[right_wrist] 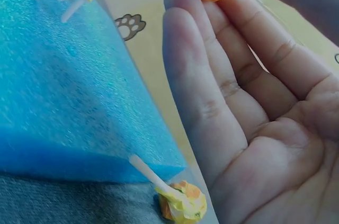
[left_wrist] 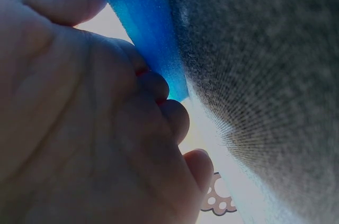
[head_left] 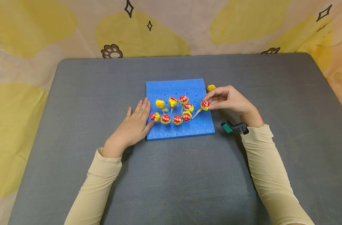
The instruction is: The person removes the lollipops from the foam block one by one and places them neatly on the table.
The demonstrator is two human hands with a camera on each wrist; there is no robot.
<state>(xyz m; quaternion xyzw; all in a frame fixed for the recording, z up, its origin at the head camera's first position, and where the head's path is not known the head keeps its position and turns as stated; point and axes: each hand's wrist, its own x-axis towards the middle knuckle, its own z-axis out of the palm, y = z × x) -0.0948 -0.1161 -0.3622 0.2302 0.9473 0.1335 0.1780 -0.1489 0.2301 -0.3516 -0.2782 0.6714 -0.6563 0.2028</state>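
My right hand (head_left: 231, 101) pinches a lollipop (head_left: 205, 105) by its red-and-yellow wrapped head between thumb and fingers. Its white stick slants down to the left, over the right part of a blue foam block (head_left: 179, 132). Whether the stick's tip touches the foam I cannot tell. Several other lollipops (head_left: 177, 119) stand in the block, heads up, in two uneven rows. My left hand (head_left: 134, 125) lies along the block's left edge with its fingers straight. In the left wrist view, the fingertips (left_wrist: 175, 121) meet the side of the foam (left_wrist: 145, 28).
A loose lollipop (head_left: 211, 87) lies beside the block's right edge, partly behind the right hand. Small holes (head_left: 176, 93) dot the foam's far part. A black and green strap (head_left: 234, 127) sits at the right wrist. Grey table (head_left: 171, 181) surrounds the block; a patterned cloth hangs behind.
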